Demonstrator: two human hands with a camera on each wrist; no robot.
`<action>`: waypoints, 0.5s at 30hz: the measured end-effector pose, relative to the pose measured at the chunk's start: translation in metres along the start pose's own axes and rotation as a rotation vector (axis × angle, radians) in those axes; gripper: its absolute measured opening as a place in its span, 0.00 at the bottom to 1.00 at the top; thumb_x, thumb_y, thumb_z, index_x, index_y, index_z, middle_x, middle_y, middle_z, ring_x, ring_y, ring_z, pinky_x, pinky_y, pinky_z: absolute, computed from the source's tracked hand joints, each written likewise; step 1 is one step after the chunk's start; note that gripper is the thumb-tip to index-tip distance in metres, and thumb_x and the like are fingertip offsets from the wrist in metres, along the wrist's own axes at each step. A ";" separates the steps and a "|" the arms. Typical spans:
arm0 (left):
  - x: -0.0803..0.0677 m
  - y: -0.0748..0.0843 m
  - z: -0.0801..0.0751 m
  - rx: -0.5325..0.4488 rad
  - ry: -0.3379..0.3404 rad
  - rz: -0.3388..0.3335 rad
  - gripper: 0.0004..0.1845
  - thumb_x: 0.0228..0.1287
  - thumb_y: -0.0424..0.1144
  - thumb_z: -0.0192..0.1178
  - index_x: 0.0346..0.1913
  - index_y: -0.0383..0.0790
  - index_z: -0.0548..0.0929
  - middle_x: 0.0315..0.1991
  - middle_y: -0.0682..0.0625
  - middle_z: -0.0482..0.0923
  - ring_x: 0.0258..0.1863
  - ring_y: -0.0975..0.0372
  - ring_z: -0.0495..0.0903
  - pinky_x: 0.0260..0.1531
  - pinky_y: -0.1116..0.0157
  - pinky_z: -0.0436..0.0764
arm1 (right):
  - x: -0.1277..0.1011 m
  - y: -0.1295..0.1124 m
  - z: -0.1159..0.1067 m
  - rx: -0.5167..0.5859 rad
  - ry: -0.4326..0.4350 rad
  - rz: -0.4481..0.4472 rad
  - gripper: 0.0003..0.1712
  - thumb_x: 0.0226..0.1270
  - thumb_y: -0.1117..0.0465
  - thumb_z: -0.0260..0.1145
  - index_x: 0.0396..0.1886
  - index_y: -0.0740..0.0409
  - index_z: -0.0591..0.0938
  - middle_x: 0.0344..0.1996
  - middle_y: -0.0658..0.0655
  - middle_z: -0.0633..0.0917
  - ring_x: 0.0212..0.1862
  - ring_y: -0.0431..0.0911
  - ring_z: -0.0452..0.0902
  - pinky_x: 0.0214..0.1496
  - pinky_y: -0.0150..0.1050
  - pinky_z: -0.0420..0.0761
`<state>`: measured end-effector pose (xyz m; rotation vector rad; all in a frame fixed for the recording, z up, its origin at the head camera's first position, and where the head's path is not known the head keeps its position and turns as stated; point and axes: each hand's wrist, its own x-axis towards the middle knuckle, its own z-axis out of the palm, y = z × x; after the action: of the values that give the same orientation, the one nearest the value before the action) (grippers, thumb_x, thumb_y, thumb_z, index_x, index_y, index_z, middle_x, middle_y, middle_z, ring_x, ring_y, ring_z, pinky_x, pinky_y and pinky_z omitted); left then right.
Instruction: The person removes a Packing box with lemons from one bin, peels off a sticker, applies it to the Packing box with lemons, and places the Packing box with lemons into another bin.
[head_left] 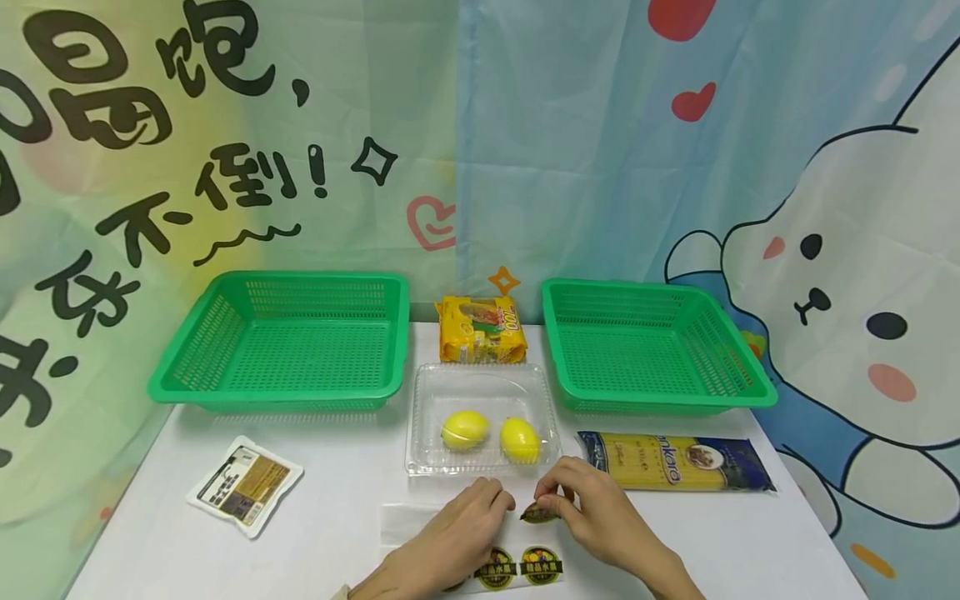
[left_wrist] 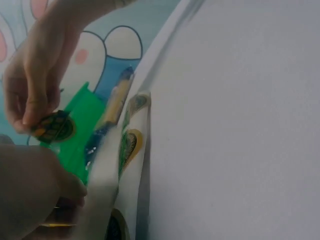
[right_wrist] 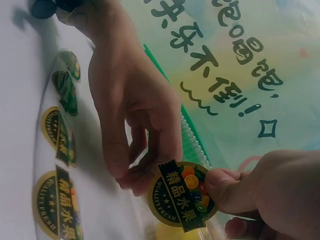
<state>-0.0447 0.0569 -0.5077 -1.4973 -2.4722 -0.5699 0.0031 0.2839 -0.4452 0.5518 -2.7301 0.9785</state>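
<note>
My right hand (head_left: pixel 596 512) pinches a round black-and-gold fruit sticker (right_wrist: pixel 182 196) between thumb and fingertips. In the right wrist view its face shows a dark banner and printed fruit. Beside it my left hand (head_left: pixel 468 529) lies over the white sticker sheet (head_left: pixel 401 521), thumb and bent fingertips gripping the sheet close to the sticker. More round stickers (head_left: pixel 542 566) line the sheet's near side. Just beyond the hands is a clear plastic box (head_left: pixel 431 392) with two yellow lemons (head_left: pixel 465 430) in it. In the left wrist view the sheet curves up off the white table.
Green baskets (head_left: pixel 277 400) (head_left: pixel 660 398) stand at the back left and back right. Between them sits a yellow packet (head_left: pixel 482 331). A pasta pack (head_left: pixel 675 462) lies right of my hands, a white pouch (head_left: pixel 246 486) to the left. A printed curtain (head_left: pixel 525 150) hangs behind the table.
</note>
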 end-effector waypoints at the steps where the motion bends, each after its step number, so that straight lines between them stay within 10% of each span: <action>1: 0.000 0.000 0.001 0.006 0.014 0.004 0.18 0.54 0.29 0.72 0.47 0.42 0.81 0.40 0.56 0.76 0.40 0.66 0.76 0.44 0.70 0.79 | 0.001 0.000 -0.001 0.003 0.004 -0.003 0.08 0.65 0.61 0.75 0.34 0.43 0.85 0.31 0.36 0.80 0.32 0.28 0.69 0.31 0.29 0.75; 8: 0.003 0.006 -0.008 -0.131 0.175 -0.007 0.16 0.62 0.43 0.73 0.50 0.44 0.82 0.44 0.58 0.82 0.42 0.68 0.81 0.46 0.71 0.81 | 0.007 -0.003 -0.001 0.011 0.020 -0.025 0.10 0.63 0.65 0.76 0.34 0.44 0.85 0.32 0.36 0.81 0.33 0.29 0.70 0.31 0.31 0.76; 15: 0.007 0.012 -0.022 -0.415 0.385 -0.128 0.08 0.63 0.31 0.71 0.40 0.45 0.83 0.33 0.57 0.83 0.34 0.70 0.81 0.37 0.79 0.78 | 0.017 -0.009 -0.003 0.036 0.022 -0.024 0.10 0.65 0.63 0.76 0.36 0.41 0.85 0.32 0.34 0.81 0.33 0.30 0.71 0.33 0.30 0.75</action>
<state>-0.0379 0.0584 -0.4828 -1.2028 -2.2408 -1.3242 -0.0086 0.2745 -0.4324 0.5752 -2.6847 1.0232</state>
